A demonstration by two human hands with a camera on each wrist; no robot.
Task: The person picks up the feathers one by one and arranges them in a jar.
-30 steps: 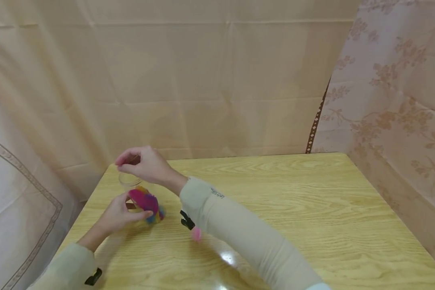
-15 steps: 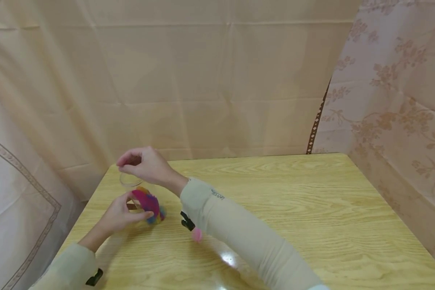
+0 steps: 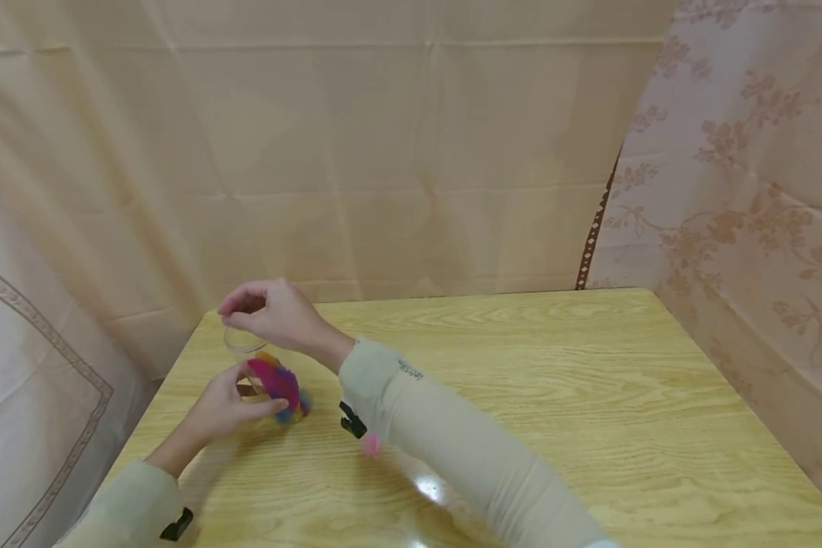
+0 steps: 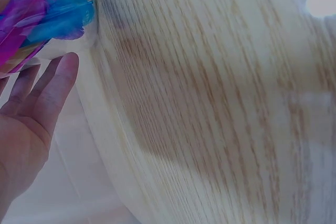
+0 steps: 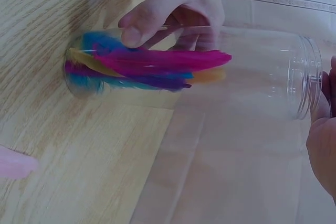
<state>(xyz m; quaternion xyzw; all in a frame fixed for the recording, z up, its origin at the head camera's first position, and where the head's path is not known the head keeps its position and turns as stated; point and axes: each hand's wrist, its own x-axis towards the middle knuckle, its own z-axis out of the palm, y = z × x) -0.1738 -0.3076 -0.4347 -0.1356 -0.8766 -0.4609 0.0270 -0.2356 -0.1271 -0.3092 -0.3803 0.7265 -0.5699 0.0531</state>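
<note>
A clear, wide-mouthed jar (image 5: 257, 72) stands on the table's left side with several bright feathers (image 5: 157, 62) in its lower part, magenta, blue, purple and yellow-orange. My left hand (image 3: 215, 411) grips the jar low down, thumb on the near side, fingers behind. In the left wrist view, part of the left hand (image 4: 31, 114) shows beside the jar's base. Over the jar's mouth is my right hand (image 3: 281, 316), fingers bent and thumb tip meeting the fingertips near the rim. Whether it pinches anything there is hidden. The right wrist view shows the right hand (image 5: 323, 140) close to the threaded rim.
A small pink piece (image 3: 371, 445), apparently a feather, lies on the wood-grain table (image 3: 555, 396) below the right forearm. Beige cloth (image 3: 411, 152) hangs behind the table. Patterned cloth (image 3: 747, 190) hangs at the right side.
Both hands, the jar and the feathers stay almost where they were. Only a very slight shift of the whole head view shows.
</note>
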